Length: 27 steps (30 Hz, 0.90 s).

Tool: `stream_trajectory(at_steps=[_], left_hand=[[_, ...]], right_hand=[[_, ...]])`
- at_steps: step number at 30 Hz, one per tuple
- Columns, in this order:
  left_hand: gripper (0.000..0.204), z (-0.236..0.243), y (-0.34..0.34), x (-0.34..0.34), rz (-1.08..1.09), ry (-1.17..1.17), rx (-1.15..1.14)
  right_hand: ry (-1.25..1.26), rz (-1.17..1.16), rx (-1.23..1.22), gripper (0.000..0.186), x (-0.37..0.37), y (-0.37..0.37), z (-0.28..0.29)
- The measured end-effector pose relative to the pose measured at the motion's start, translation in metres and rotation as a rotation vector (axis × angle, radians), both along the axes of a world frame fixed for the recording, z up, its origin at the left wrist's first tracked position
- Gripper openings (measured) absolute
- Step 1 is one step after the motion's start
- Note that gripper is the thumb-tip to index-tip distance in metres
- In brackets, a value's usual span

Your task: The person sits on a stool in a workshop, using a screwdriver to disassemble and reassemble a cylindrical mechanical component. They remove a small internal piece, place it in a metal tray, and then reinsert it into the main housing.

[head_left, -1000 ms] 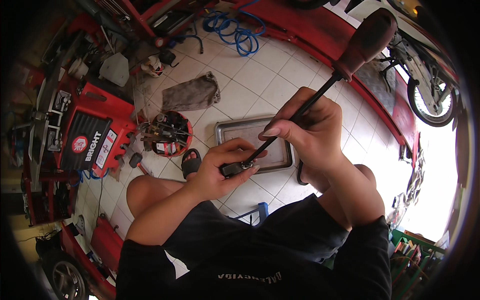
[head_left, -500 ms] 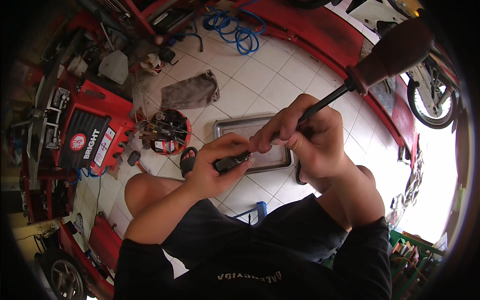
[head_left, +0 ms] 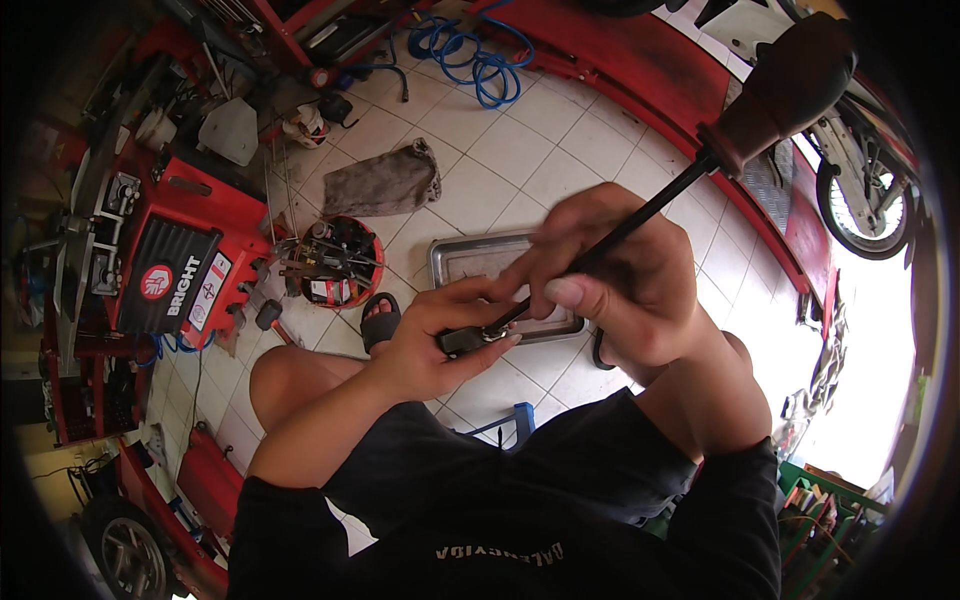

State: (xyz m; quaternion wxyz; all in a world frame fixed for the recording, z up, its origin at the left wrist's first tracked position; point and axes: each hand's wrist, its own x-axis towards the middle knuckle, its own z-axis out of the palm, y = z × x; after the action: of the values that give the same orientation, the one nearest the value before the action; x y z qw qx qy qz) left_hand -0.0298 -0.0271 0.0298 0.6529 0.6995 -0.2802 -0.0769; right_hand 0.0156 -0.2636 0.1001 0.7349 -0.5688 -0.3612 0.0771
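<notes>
My left hand [head_left: 412, 345] is closed around a small black part [head_left: 460, 341], pinched between thumb and fingers above my lap. A long screwdriver [head_left: 655, 205] with a black shaft and a dark brown handle slants up to the right. Its tip meets the black part near the left fingertips. Around the lower shaft, the thumb and fingers of my right hand [head_left: 655, 285] are closed, well below the handle; some fingers are smeared by motion. Beneath both hands, a shallow metal tray [head_left: 437, 262] lies on the floor, partly covered by them.
Left of the tray stands a red tub [head_left: 375, 275] full of tools, with a hammer [head_left: 270, 317] nearby. A grey rag [head_left: 380, 182] and a blue coiled hose [head_left: 470, 60] lie farther off. A red machine [head_left: 235, 225] is at left, a red platform [head_left: 640, 70] beyond, a motorcycle wheel [head_left: 835, 215] at right.
The right fingers have shifted and loosened along the shaft, exposing more of it near the tip. The screwdriver handle has moved slightly left and up. My left hand barely moves.
</notes>
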Motion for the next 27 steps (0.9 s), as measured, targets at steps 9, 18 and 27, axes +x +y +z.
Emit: stream_trajectory(at_steps=[9,18,27], left_hand=[[0.031,-0.005,0.004,0.0,-0.07,0.02,-0.099],[0.029,0.005,0.001,-0.007,-0.069,-0.064,-0.041],[0.023,-0.003,0.001,-0.012,-0.122,0.046,-0.06]], right_hand=[[-0.062,0.246,0.142,0.014,0.006,-0.001,-0.007],[0.082,0.208,0.296,0.005,-0.006,0.005,-0.018],[0.046,0.205,0.067,0.014,0.002,0.002,-0.01]])
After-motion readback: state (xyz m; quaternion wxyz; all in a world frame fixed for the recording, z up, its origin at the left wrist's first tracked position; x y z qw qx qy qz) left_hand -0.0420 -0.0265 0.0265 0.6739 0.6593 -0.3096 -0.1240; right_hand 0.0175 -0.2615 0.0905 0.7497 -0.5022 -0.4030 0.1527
